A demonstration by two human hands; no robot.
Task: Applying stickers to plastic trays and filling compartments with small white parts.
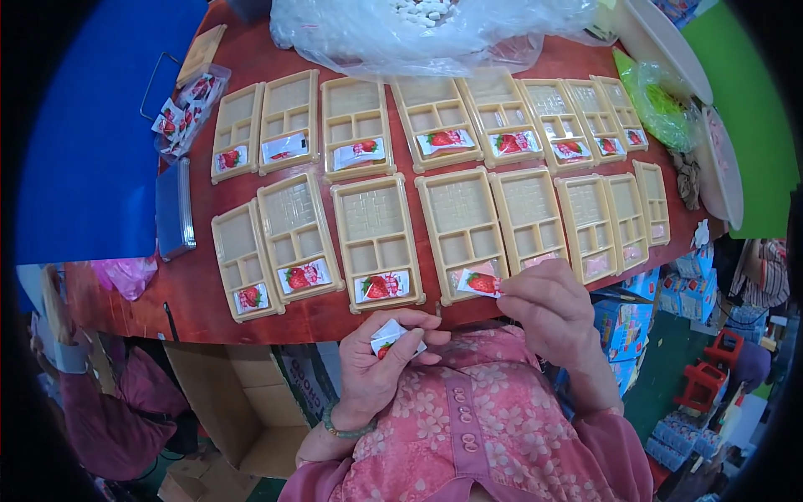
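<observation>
**Two rows of trays, packets going in**

Two hands work at the worktop (209, 289) edge. The right hand (548, 311) pinches a strawberry packet (479, 283) over the tray (462, 230) just ahead of it. The left hand (381, 361), beside it, grips a small stack of packets (390, 339).
</observation>
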